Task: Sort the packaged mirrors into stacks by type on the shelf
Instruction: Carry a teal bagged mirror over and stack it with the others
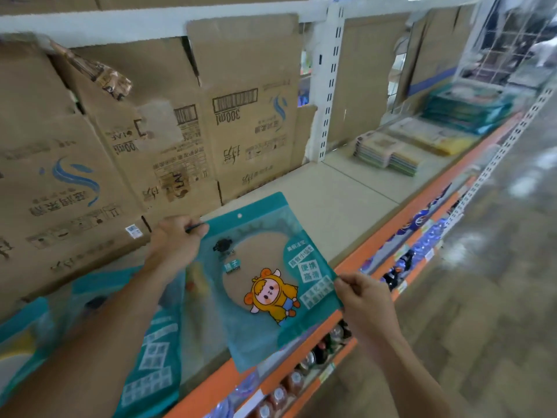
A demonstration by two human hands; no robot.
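A teal packaged mirror (pixel 265 276) with a round window and a yellow cartoon figure is held flat just above the shelf's front edge. My left hand (pixel 174 242) pinches its upper left corner. My right hand (pixel 361 294) pinches its right edge. More teal mirror packages (pixel 150 351) lie on the shelf at the lower left, partly under my left arm. Far along the shelf lie a stack of small pastel packages (pixel 388 152), flat beige and yellow packages (pixel 431 137) and a teal stack (pixel 467 110).
Flattened cardboard boxes (pixel 150 131) line the back of the beige shelf (pixel 331 200). A white slotted upright (pixel 328 86) divides the shelf bays. The orange shelf edge (pixel 391 230) runs diagonally, with bottles and small goods (pixel 316 354) on the shelf below. The aisle floor is at right.
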